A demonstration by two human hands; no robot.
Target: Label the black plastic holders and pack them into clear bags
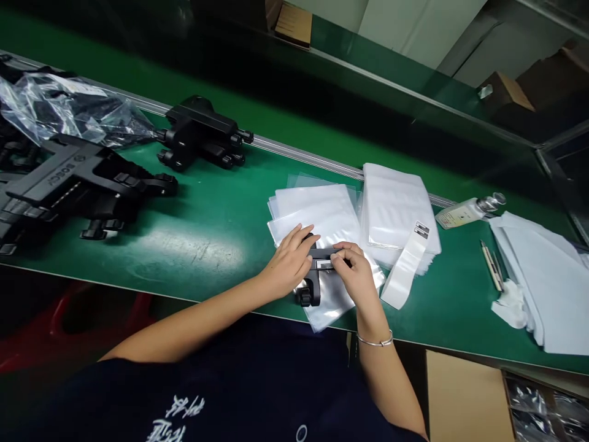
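A black plastic clamp bracket (314, 287) lies over clear plastic bags (329, 310) near the table's front edge. A small white label (324, 264) shows on its bar. My left hand (289, 263) grips the bracket's left end, fingers stretched over it and thumb on the near side. On the other end, my right hand (353, 270) is closed, its thumb pressing beside the label and its fingers behind the bar; whether it also pinches the label's edge is hidden. To the right, a white label strip (405, 276) with dark printed labels at its far end lies partly on a bag stack.
Larger black brackets (202, 132) and a bagged one (78, 110) occupy the left side. At right are a thick bag stack (398, 205), a clear bottle (464, 212), pens (492, 267), crumpled tissue (510, 305) and white sheets (547, 282). A cardboard box (469, 396) stands below.
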